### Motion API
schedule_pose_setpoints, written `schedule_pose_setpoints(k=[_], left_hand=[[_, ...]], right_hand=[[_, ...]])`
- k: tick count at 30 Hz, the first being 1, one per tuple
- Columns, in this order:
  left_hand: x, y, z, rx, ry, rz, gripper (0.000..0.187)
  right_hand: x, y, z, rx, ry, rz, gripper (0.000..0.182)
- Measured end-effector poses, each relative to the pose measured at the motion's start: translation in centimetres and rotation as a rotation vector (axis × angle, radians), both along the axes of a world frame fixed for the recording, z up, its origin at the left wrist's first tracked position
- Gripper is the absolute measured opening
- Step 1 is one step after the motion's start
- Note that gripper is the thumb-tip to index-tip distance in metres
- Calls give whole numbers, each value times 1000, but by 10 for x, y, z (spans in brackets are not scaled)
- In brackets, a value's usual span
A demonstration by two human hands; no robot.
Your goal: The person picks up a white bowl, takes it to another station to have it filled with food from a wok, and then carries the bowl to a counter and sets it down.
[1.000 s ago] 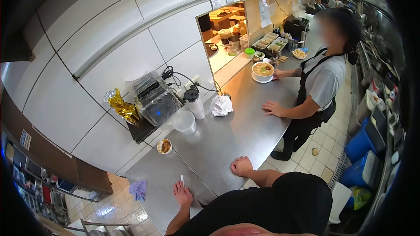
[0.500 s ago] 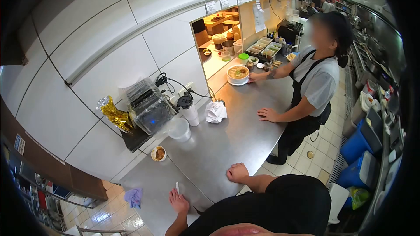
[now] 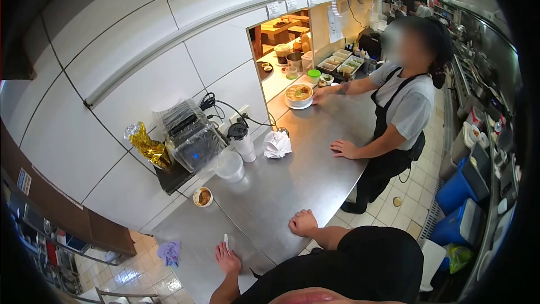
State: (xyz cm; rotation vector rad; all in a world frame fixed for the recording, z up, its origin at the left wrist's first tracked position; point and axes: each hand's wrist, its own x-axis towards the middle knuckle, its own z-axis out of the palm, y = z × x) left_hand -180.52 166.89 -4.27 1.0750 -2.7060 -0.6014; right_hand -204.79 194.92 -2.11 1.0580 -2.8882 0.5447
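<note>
My left hand (image 3: 227, 260) lies flat on the steel counter (image 3: 275, 191) with its fingers spread. A thin white stick-like thing (image 3: 226, 240) is at its fingertips; its kind is too small to tell. Closer to the counter's right edge, my right hand (image 3: 303, 223) rests with curled fingers, and nothing shows in it. Across the counter a co-worker's hand (image 3: 320, 95) touches a white bowl of soup (image 3: 298, 94) on a plate at the pass-through window. The co-worker's other hand (image 3: 343, 149) leans on the counter.
Along the wall stand a small bowl of food (image 3: 202, 196), a clear plastic tub (image 3: 229, 167), a lidded tumbler (image 3: 242, 142), crumpled white paper (image 3: 277, 144) and a plastic-wrapped machine (image 3: 194, 141). A purple cloth (image 3: 169, 253) hangs at the near left edge. Blue bins (image 3: 457, 222) stand right.
The co-worker's hand has slid the soup bowl slightly left, closer to the window opening. My two hands stay in place on the counter.
</note>
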Motion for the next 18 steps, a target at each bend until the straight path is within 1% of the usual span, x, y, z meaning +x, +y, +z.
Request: schedule_pose_setpoints(k=[7,18], left_hand=[[3,-2,-3,-19,-5,-3,51],[2,-2,-6,-54,25,-9,49]], right_hand=[[0,-1,4,2,-12,5,30],[0,-1,-2,-16,47,9,29]])
